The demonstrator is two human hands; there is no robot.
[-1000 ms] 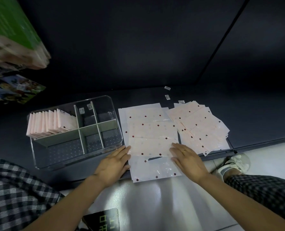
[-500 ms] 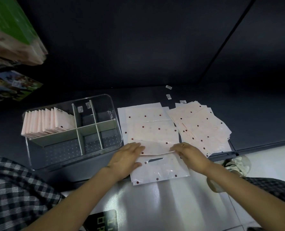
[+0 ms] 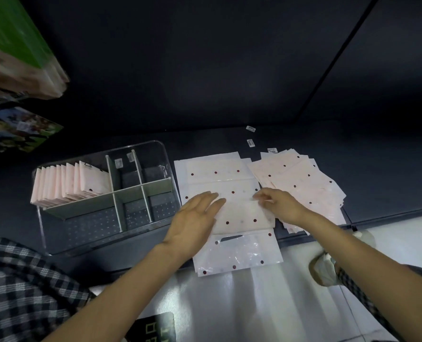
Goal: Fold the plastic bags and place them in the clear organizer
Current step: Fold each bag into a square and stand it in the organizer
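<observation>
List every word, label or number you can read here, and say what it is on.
Nothing can be read for certain.
Small white stickers on the dark shelf: print too small.
Stickers on the clear organizer: too small.
Black sign at the bottom edge: pale characters, cut off and blurred.
Colourful packages on the left: blurred.

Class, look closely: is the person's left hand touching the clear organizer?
Apart. The head view shows the left hand on the dotted bag, with dark shelf between it and the clear organizer.

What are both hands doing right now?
Left hand: open, fingers straight, pressing flat on the folded bag.
Right hand: pinching the folded bag's right edge.
</observation>
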